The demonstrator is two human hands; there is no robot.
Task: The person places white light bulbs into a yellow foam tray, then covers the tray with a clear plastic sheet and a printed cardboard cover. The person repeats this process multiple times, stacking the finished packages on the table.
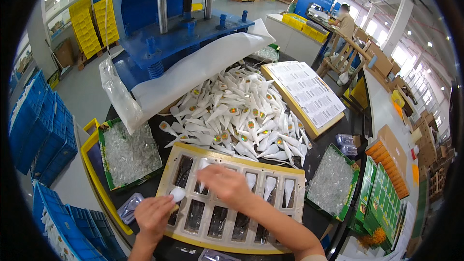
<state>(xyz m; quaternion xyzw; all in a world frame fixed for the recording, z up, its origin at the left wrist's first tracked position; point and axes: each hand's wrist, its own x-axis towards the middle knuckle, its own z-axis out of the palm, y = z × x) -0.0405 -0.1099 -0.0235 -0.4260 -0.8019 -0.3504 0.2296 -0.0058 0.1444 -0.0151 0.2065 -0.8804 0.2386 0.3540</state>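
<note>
- Standing at the far left, the stacked blue plastic crates (41, 125) sit on the floor beside the work surface, presumably to keep stock off it.
- Next, a shallow green-edged carton (103, 157) of clear plastic pieces lies within the left arm's reach, likely for easy picking.
- The left hand (153, 215), over the tray's left end, is closed in a pinch, thumb against fingertips, on 1 white teardrop-shaped plastic piece (178, 194). Its rounded end points outward; the grip appears to spare that broad face.
- Between the forearms, a cream tray with yellow edging and rectangular pockets (298, 188) lies flat, its 2 rows of pockets apparently keeping items apart and aligned. At least 4 upper-row pockets hold white pieces; the visible lower pockets look dark.
- The right hand (224, 183) hovers above the upper row, fingers partly curled and blurred; whether it has hold of anything cannot be told.
- Behind the tray, a loose heap of white teardrop-shaped pieces (232, 111), some bearing shiny round stickers, lies close by, plausibly for quick access.
- At right, a second green-edged carton (354, 183) of clear plastic pieces flanks the tray, seemingly mirroring the left supply.
</note>
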